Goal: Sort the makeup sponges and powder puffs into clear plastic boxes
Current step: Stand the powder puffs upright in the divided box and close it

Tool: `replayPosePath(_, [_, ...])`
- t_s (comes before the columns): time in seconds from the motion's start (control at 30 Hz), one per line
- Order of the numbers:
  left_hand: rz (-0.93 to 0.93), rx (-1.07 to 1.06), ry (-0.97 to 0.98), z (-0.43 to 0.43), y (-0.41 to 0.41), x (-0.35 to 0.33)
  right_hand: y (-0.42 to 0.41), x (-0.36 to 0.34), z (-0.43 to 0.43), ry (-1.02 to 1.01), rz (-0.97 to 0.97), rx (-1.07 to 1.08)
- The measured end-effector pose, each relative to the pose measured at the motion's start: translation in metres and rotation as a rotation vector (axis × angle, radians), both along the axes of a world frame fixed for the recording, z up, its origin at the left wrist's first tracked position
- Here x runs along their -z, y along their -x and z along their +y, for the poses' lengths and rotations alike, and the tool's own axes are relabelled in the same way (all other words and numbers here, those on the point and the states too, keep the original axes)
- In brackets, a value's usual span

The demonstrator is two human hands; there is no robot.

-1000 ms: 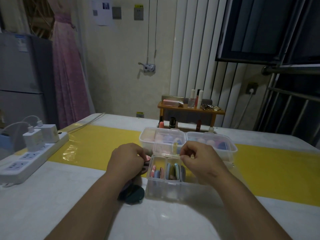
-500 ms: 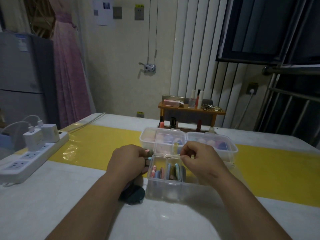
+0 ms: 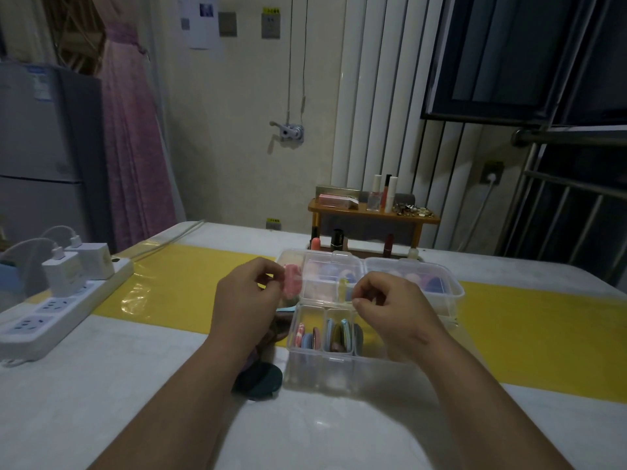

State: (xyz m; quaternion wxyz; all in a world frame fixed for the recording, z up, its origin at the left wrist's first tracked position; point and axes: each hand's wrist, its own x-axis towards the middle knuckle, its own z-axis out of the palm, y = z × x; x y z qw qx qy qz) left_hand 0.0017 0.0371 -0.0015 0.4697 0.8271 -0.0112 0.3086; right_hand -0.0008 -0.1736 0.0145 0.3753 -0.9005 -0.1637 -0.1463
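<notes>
Pink powder puff (image 3: 292, 280) is pinched upright by the fingers of the left hand (image 3: 249, 300), above the counter (image 3: 101, 385) and just left of the near clear box (image 3: 305, 368). Its compartments hold puffs (image 3: 334, 334) standing on edge. The right hand (image 3: 397, 317) hovers over the box with its fingers curled beside the raised lid (image 3: 325, 283); whether they grip it cannot be told. Dark puffs (image 3: 263, 379) lie under the left wrist.

Dim room, cream wall (image 3: 237, 130), dark window (image 3: 492, 52)
</notes>
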Motion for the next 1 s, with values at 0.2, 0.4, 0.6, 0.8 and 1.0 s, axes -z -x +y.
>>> replayPosePath(0.2, [0.030, 0.166, 0.282, -0.0048, 0.0020, -0.0014, -0.0003, 0.0012, 0.0031, -0.038, -0.002, 0.014])
replayPosePath(0.4, [0.102, 0.301, 0.318, -0.0075, 0.0048, -0.0022, 0.0044, -0.0002, 0.0066, -0.108, 0.055, -0.087])
replayPosePath(0.6, [0.149, 0.417, 0.285, -0.0095, 0.0064, -0.0009, 0.0038, -0.0009, 0.0089, -0.130, 0.034, -0.104])
replayPosePath(0.8, [0.177, 0.385, 0.241, -0.0083, 0.0027, 0.0047, 0.0044, -0.0047, 0.0031, -0.206, -0.022, -0.061])
replayPosePath(1.0, [0.213, 0.221, 0.165, -0.0069, -0.0006, 0.0069, 0.0038, -0.0063, -0.0002, -0.228, -0.037, 0.001])
